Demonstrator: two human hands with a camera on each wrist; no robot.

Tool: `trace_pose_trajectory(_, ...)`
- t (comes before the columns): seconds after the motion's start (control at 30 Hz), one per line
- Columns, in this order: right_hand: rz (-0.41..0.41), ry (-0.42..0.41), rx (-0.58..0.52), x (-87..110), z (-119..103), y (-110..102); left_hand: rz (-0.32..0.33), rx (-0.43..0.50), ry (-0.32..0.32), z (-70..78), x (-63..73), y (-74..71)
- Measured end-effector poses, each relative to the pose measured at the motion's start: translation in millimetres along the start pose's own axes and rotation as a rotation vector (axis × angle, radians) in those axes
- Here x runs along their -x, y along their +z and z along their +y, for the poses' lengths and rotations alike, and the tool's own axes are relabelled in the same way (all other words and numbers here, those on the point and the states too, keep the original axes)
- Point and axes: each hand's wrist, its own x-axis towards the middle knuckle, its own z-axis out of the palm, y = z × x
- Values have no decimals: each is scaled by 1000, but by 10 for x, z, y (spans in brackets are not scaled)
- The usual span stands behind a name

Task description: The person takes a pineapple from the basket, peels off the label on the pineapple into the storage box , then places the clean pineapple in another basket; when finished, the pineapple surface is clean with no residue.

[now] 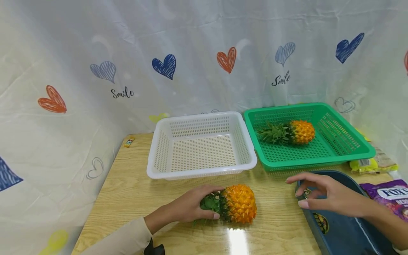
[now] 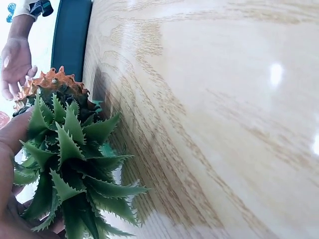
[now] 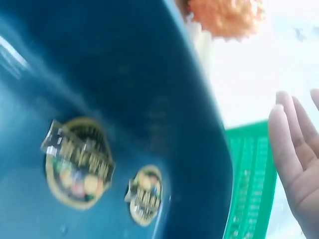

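Observation:
My left hand grips an orange toy-like pineapple around its green leaf crown. The fruit lies on its side with its body pointing right, low over or on the wooden table. In the left wrist view the spiky leaves fan out, and the thumb lies along one side near the fruit's base. My right hand hovers over the near end of a dark blue tub, fingers loosely bent and nothing in them. Two round stickers, one a food-picture sticker, show on the tub.
A white basket with nothing in it stands at the back middle. Beside it, a green basket holds another pineapple. Purple Fox's candy packaging and a yellow packet lie at the right. A small wrapper sits far left.

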Motion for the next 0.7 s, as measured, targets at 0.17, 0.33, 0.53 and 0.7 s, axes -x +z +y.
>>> trace_pose_trajectory(0.17,18,-3,-7,-120,-88,130,1,-2,11,-4,3,0)
trace_pose_trajectory(0.33,80,-22,21,-244,-179,301,0,3,11,-12,-2,3)
trace_pose_trajectory(0.53,105,-15,65,-358,-203,475,0,8,3,-24,-7,9)
trace_pose_trajectory(0.7,140,-5,97,-464,-210,610,1,5,3,-29,-8,12)
